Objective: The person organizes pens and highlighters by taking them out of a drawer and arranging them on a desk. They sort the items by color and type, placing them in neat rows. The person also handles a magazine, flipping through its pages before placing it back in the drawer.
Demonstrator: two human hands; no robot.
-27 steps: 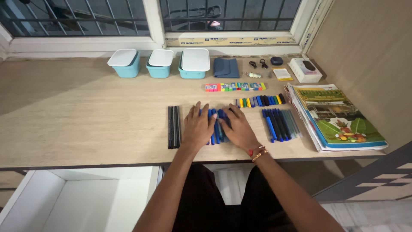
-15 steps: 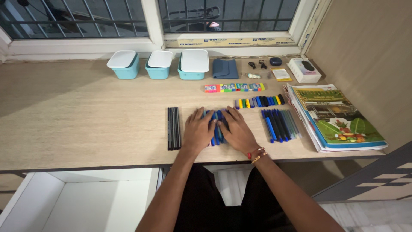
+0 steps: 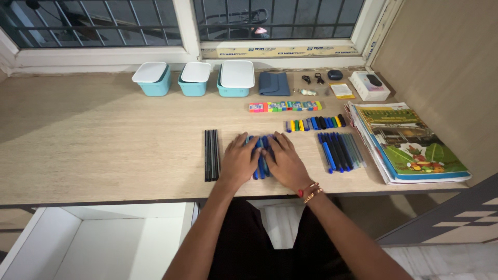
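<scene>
Left hand (image 3: pixel 238 162) and right hand (image 3: pixel 286 163) lie flat, fingers spread, pressing blue pens (image 3: pixel 261 157) together (nothing gripped). Risk: round pens roll out sideways toward black pencils (image 3: pixel 210 154).

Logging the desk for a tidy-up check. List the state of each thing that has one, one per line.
left hand: flat, palm down on the blue pens
right hand: flat, palm down on the blue pens
blue pens: bunched side by side between both hands
three teal boxes: lids on
drawer: pulled open
books: closed, stacked
black pencils: lying parallel, untouched
</scene>
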